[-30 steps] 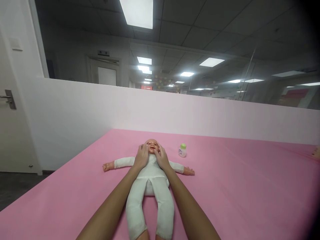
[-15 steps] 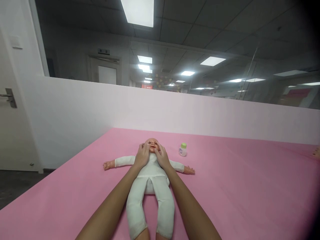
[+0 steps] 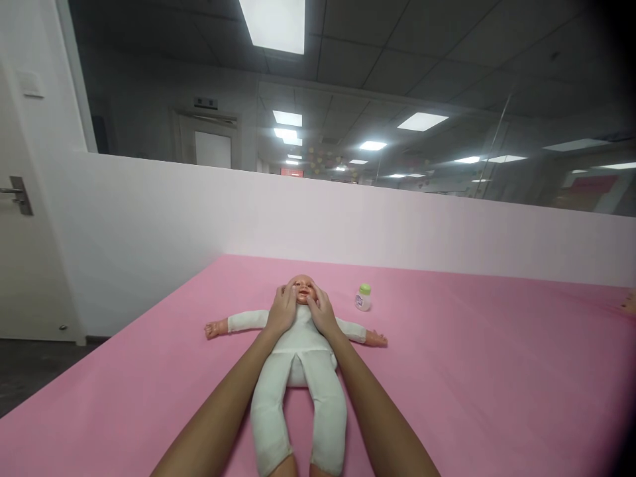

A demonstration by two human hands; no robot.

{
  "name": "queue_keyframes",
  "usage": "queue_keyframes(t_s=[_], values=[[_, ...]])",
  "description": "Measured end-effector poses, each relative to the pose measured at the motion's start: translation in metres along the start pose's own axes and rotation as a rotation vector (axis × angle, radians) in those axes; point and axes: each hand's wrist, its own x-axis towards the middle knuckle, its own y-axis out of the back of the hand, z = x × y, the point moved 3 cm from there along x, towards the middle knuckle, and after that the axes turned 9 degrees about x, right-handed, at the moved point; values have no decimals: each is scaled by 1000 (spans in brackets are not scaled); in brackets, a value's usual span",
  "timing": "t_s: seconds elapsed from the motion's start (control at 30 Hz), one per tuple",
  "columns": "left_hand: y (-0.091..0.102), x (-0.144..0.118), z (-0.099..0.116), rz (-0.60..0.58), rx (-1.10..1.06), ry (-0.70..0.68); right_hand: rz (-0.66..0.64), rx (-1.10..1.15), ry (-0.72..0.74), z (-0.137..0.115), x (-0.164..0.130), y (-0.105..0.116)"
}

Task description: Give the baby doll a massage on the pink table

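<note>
A baby doll in a white suit lies on its back on the pink surface, arms spread and legs toward me. My left hand cups the left side of the doll's head, fingers against the cheek. On the other side, my right hand presses the opposite cheek. Both forearms run along the doll's body.
A small white bottle with a green cap stands right of the doll's head. A low white wall backs the pink surface, with a dark glass pane above. A door with a handle is at far left. The floor drops off left.
Both hands slid very slightly on the doll's face; the view shifted down a little. Otherwise the doll and bottle stayed put.
</note>
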Motion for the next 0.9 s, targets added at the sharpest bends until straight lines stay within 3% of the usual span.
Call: queue_keyframes(t_s=[0.9], values=[[2, -2, 5, -26, 24, 31, 8, -22, 11, 0, 0, 1]])
